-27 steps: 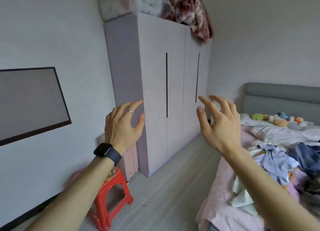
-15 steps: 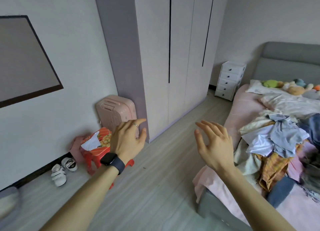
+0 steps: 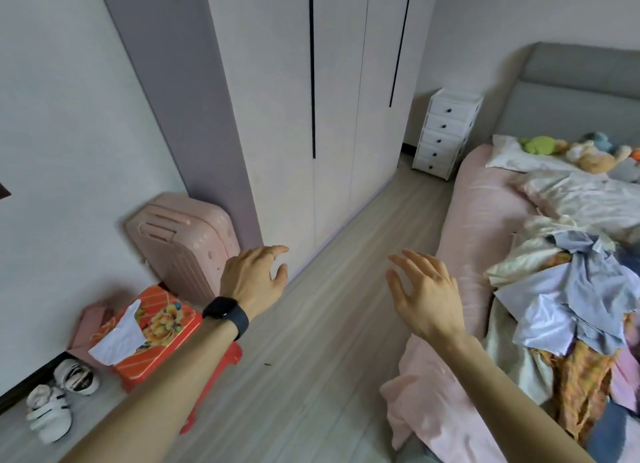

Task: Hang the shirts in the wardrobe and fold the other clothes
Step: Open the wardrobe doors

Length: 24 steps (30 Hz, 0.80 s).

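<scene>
A tall pale wardrobe with its doors closed stands ahead, past the floor. A heap of mixed clothes, light blue, cream and orange, lies on the pink bed at the right. My left hand, with a ring and a black watch on the wrist, hovers in the air with fingers relaxed and holds nothing. My right hand is raised beside the bed's edge, fingers spread, empty. Both hands are apart from the wardrobe and the clothes.
A pink suitcase leans by the wardrobe's side. A red stool carries an orange tissue box. White shoes lie by the left wall. A white drawer unit stands at the far end. Soft toys rest near the headboard.
The view has tilted downward, so the wardrobe top left the frame and the floor, stool and shoes came in. Both hands stay raised and empty, lower in the picture.
</scene>
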Each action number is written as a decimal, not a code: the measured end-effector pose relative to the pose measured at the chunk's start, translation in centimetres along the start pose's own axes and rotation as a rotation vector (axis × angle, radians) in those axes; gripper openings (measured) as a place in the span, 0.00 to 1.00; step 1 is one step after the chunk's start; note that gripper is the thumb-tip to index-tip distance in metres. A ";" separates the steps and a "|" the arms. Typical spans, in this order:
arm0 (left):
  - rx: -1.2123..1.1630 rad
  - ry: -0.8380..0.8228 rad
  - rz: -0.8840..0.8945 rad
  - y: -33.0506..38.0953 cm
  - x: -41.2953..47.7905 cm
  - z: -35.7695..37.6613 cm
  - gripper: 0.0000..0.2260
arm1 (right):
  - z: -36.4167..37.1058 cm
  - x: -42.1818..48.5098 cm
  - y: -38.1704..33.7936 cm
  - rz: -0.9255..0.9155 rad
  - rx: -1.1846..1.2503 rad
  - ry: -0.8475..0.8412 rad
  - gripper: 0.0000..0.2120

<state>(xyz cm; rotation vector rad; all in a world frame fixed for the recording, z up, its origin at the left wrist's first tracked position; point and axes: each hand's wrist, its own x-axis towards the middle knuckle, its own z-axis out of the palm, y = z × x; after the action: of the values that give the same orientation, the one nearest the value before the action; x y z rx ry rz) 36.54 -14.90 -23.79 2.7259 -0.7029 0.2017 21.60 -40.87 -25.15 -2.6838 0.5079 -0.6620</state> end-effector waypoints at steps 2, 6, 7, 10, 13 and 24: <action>-0.011 -0.011 0.006 -0.1 5.6 1.2 0.17 | 1.1 4.8 1.0 0.038 -0.003 0.001 0.23; -0.002 -0.019 0.046 0.4 15.9 3.7 0.17 | 3.6 13.6 3.5 0.098 0.007 -0.003 0.23; 0.000 -0.019 0.050 0.6 18.5 4.3 0.17 | 4.3 15.9 4.2 0.093 0.006 -0.004 0.23; -0.007 -0.024 0.051 1.5 27.1 6.2 0.18 | 7.0 24.6 6.7 0.101 0.018 -0.030 0.21; 0.009 -0.035 0.014 2.1 35.6 7.9 0.18 | 9.3 33.7 9.1 0.131 0.033 -0.130 0.19; 0.048 0.058 -0.165 1.3 59.6 8.1 0.17 | 16.2 61.5 9.3 -0.039 0.063 -0.175 0.22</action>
<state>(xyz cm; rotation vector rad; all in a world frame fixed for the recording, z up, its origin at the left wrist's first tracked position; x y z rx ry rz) 88.16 -45.30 -18.40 2.7944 -0.4595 0.2605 78.20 -70.80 -19.09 -2.6663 0.3826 -0.4405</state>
